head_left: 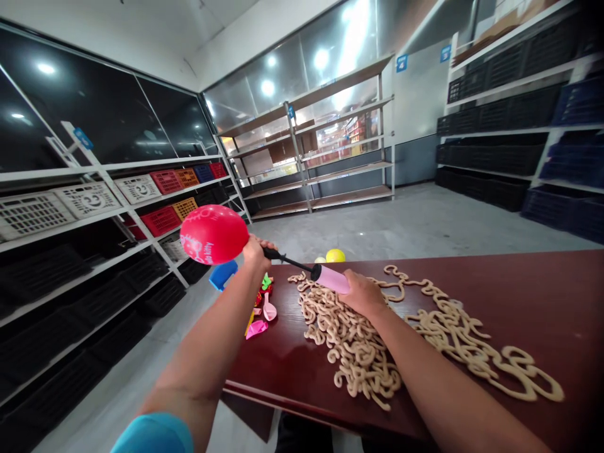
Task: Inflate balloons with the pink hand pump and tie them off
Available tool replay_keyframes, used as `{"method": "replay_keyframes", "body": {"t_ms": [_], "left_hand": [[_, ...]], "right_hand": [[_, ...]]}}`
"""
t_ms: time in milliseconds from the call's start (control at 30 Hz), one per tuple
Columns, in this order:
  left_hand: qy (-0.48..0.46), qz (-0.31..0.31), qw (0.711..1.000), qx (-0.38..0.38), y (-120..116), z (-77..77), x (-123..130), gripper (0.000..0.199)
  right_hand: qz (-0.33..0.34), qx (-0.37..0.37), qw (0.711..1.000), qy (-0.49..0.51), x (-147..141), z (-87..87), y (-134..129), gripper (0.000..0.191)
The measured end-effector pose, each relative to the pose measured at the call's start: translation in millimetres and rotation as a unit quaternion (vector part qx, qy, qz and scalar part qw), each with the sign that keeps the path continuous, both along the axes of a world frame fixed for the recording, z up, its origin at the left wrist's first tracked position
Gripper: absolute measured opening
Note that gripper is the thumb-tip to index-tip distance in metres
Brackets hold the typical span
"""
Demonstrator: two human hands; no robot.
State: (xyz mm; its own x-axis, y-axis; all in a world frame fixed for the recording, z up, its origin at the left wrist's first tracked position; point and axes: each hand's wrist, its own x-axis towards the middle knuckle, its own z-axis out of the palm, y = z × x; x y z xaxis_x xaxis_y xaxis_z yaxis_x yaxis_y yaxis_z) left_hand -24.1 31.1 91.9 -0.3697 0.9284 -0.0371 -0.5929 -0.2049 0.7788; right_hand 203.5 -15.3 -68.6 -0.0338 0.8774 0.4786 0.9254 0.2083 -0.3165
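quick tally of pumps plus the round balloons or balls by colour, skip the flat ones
Pink-and-black pump: 1
Red balloon: 1
Yellow ball or balloon, at the far edge of the table: 1
Pale ball or balloon, partly hidden: 1
Total: 4

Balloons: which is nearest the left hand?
The red balloon with white print, inflated, is right at the left hand; the limp balloons lie farther off on the table.
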Motion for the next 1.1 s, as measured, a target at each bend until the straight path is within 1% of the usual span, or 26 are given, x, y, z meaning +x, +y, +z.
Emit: {"method": "replay_keyframes", "body": {"t_ms": [100, 167, 200, 267, 333, 433, 500, 567, 600, 667, 733, 867, 967, 1033, 1100], "left_hand": [[0.015, 0.023, 1.0, -0.004, 6.7, 11.2, -21.0, 0.026], [0.011, 0.036, 0.999, -0.008, 8.1, 10.8, -23.7, 0.026], [0.006, 0.039, 0.999, -0.011, 7.9, 8.2, -21.1, 0.026], [0.0, 0.042, 0.999, -0.02, 5.5, -0.6, -8.5, 0.027], [-0.006, 0.037, 0.999, -0.033, 1.5, -12.9, 11.5, 0.028], [-0.016, 0.01, 0.998, -0.054, -5.2, -33.2, 45.3, 0.029], [-0.023, -0.003, 0.997, -0.067, -8.5, -44.5, 63.1, 0.03], [-0.031, -0.007, 0.997, -0.072, -10.2, -51.0, 73.0, 0.03], [-0.034, -0.009, 0.997, -0.073, -10.5, -51.8, 74.6, 0.03], [-0.036, -0.017, 0.996, -0.074, -9.9, -48.2, 71.2, 0.03], [-0.028, -0.021, 0.997, -0.063, -7.9, -38.3, 60.3, 0.029], [0.001, -0.006, 1.0, -0.024, -0.3, -8.1, 24.3, 0.031], [0.012, 0.008, 1.0, -0.018, 7.0, 11.1, -3.9, 0.028], [0.019, 0.019, 0.999, -0.018, 10.8, 16.7, -16.1, 0.028], [0.014, 0.027, 0.999, -0.016, 12.5, 14.9, -19.1, 0.029]], "right_hand": [[-0.003, -0.008, 1.0, 0.001, -0.7, 1.4, -1.0, 0.026], [-0.001, -0.013, 1.0, -0.005, -3.3, 3.7, -3.6, 0.025], [0.001, -0.014, 1.0, -0.009, -5.0, 5.0, -5.2, 0.025], [0.0, -0.017, 1.0, -0.013, -8.4, 7.3, -8.0, 0.025], [-0.005, -0.026, 1.0, -0.013, -10.9, 9.0, -9.9, 0.026], [-0.014, -0.042, 0.999, -0.004, -12.0, 10.5, -10.7, 0.03], [-0.018, -0.046, 0.999, 0.001, -11.0, 11.3, -10.7, 0.031], [-0.013, -0.041, 0.999, 0.003, -9.5, 12.1, -10.8, 0.032], [-0.009, -0.037, 0.999, 0.004, -9.0, 12.3, -10.8, 0.032], [-0.005, -0.03, 1.0, 0.007, -8.3, 12.3, -10.6, 0.032], [-0.007, -0.026, 1.0, 0.009, -7.6, 11.4, -9.6, 0.032], [-0.011, -0.017, 1.0, 0.008, -4.3, 8.1, -5.8, 0.026], [-0.014, -0.015, 1.0, 0.009, -2.8, 5.2, -2.7, 0.023], [-0.015, -0.016, 1.0, 0.008, -3.8, 3.1, -1.1, 0.026], [-0.017, -0.015, 1.0, 0.005, -5.9, 1.4, -0.5, 0.03]]}}
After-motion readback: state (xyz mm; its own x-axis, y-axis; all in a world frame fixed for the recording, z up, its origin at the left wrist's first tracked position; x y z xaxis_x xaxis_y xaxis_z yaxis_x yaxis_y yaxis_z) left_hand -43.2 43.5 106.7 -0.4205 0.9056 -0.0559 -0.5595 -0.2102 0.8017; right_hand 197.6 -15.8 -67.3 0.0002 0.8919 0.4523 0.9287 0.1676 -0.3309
